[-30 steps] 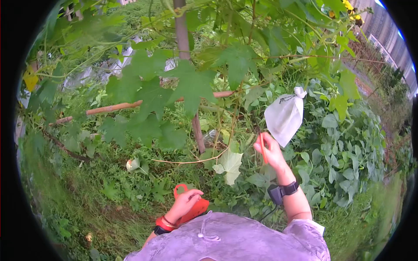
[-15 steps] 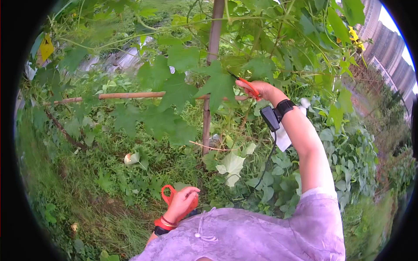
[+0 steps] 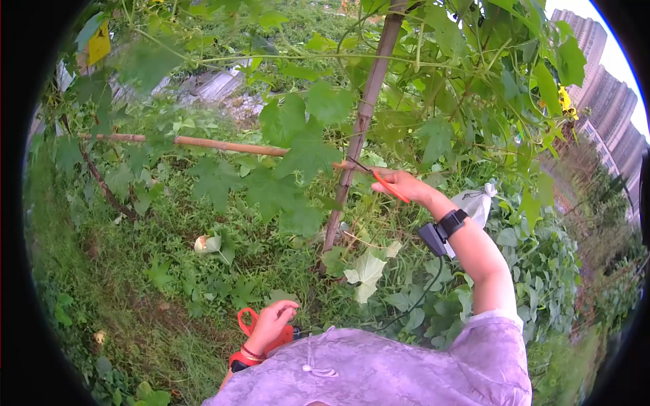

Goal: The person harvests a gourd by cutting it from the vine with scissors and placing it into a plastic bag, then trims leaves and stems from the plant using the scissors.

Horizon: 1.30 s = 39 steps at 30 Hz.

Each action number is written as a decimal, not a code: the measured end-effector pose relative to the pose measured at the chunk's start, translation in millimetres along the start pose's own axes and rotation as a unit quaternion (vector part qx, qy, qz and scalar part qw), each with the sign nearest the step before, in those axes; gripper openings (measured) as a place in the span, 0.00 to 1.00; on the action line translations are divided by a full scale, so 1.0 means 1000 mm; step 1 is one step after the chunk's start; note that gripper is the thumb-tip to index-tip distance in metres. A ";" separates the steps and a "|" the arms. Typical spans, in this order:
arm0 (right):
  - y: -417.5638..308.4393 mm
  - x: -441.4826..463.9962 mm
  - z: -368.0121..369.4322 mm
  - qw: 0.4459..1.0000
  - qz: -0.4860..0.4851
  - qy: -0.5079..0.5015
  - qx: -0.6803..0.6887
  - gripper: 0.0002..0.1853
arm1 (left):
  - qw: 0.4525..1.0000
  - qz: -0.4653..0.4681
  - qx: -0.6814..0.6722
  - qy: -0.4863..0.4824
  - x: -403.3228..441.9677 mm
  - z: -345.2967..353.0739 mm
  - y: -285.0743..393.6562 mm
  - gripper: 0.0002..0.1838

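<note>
My right hand [image 3: 399, 184] is closed on orange-handled scissors [image 3: 391, 187]. Their dark blades point up-left and reach the upright wooden pole [image 3: 369, 101], close to where a horizontal bamboo stick [image 3: 230, 145] meets it. Large green vine leaves [image 3: 308, 154] hang just left of the blades. Low in front of my body, my left hand [image 3: 272, 321] has its fingers loosely curled together, with nothing visible in them. A red item with a loop [image 3: 248, 321] lies against that hand and wrist; its kind is partly hidden.
Climbing vines [image 3: 467, 74] cover the upper right, with a yellow flower [image 3: 566, 101]. A white bag [image 3: 478, 203] is behind my right forearm. A pale leaf [image 3: 366, 274] hangs by the pole's foot. A black cable [image 3: 423, 298] runs down from the device [image 3: 432, 239] on my right wrist.
My right hand and the scissors have come down from the leaves to the pole's crossing with the bamboo stick. The view has shifted, and my left hand appears slightly lower and further left.
</note>
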State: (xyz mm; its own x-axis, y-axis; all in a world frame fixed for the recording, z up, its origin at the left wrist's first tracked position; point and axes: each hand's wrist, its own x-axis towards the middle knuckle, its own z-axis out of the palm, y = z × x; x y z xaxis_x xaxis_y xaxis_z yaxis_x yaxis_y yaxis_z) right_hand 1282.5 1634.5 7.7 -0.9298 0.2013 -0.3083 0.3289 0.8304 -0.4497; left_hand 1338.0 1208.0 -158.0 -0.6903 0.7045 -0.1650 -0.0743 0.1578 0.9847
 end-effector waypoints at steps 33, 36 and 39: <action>-0.057 0.077 0.077 0.796 0.143 -0.124 0.575 0.30 | 0.997 -0.038 -0.005 0.064 -0.056 -0.059 -0.024 0.09; -0.049 0.100 0.076 0.776 0.108 -0.140 0.605 0.31 | 0.998 -0.043 0.018 0.051 -0.054 -0.058 -0.020 0.09; -0.071 0.098 0.074 0.771 0.105 -0.108 0.619 0.27 | 0.998 -0.030 0.037 0.043 -0.053 -0.056 -0.012 0.09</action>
State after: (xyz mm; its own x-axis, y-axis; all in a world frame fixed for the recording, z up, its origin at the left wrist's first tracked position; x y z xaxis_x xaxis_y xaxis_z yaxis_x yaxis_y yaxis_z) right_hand 1180.3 1556.7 -53.2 -0.8296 0.0606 -0.5550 0.4982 -0.3685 -0.7849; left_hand 1334.8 1129.7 -157.9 -0.7463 0.6301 -0.2147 -0.0663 0.2506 0.9658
